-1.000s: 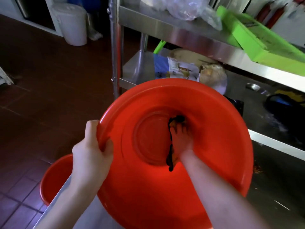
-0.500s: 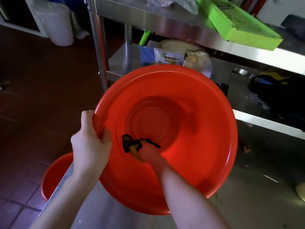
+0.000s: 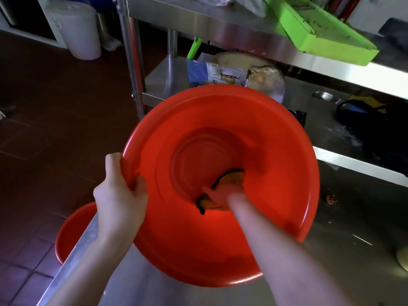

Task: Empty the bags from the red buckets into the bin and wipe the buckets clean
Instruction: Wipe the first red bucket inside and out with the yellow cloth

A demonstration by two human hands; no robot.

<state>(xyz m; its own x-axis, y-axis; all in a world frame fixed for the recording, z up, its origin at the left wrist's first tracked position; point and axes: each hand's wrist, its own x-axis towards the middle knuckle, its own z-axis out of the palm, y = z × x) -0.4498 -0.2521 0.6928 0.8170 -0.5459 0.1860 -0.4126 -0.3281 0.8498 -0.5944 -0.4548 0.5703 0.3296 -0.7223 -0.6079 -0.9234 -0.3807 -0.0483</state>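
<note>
While the left hand [image 3: 120, 202] clamps the near-left rim of the red bucket [image 3: 276, 173], thumb inside and fingers curled over the outer edge, the bucket stands tilted on the steel surface [image 3: 344, 261] with its mouth turned toward the camera; the right hand [image 3: 223, 195] reaches deep inside and is closed on an orange cloth with black edging [image 3: 231, 176], pressing it where the bucket's floor meets the lower wall; that hand looks blurred, so the exact finger positions cannot be made out; a second red bucket [image 3: 70, 237] sits lower down at the left, partly hidden behind the edge of the surface, over the dark tiled floor [image 3: 44, 129]; beyond the held bucket a steel shelf rack [image 3: 220, 29] carries a bright green tray [image 3: 320, 34] on its upper level and, on the lower level, a blue-and-white packet [image 3: 212, 74] beside a bagged round item [image 3: 265, 79]; a white bin [image 3: 77, 29] stands on the floor at the far left; a small reddish scrap [image 3: 331, 198] lies on the surface to the right of the bucket, apart from it.
</note>
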